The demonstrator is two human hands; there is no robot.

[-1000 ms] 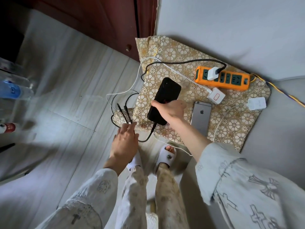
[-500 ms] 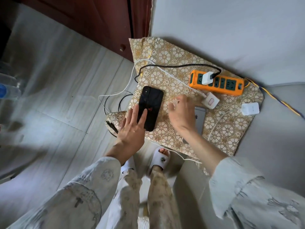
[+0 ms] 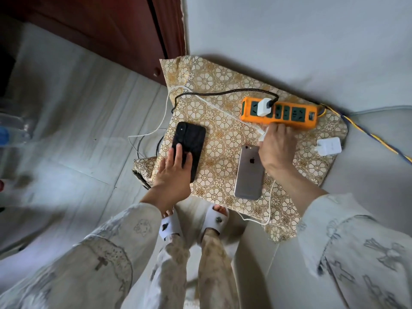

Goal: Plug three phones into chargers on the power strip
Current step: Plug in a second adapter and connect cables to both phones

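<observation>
An orange power strip [image 3: 278, 113] lies at the far side of a gold patterned cloth [image 3: 223, 134]. One white charger [image 3: 264, 107] with a black cable is plugged into it. A black phone [image 3: 189, 148] lies face down on the cloth's left part, and my left hand [image 3: 176, 172] rests flat on its near end with fingers spread. A silver phone [image 3: 249, 172] lies face down in the middle. My right hand [image 3: 276, 148] is curled over a second white charger [image 3: 264, 136] just below the strip; only its edge shows. A third white charger [image 3: 328, 146] lies loose at the right.
Black and white cables [image 3: 156, 132] loop off the cloth's left edge onto the tiled floor. The strip's blue-yellow cord [image 3: 379, 139] runs off to the right. A plastic bottle [image 3: 13, 132] stands far left, a dark wooden door [image 3: 111, 30] behind. My slippered feet [image 3: 216, 219] stand at the cloth's near edge.
The black phone went from my right hand down onto the cloth, and my left hand came to rest on it. My right hand moved right, onto the white charger below the strip.
</observation>
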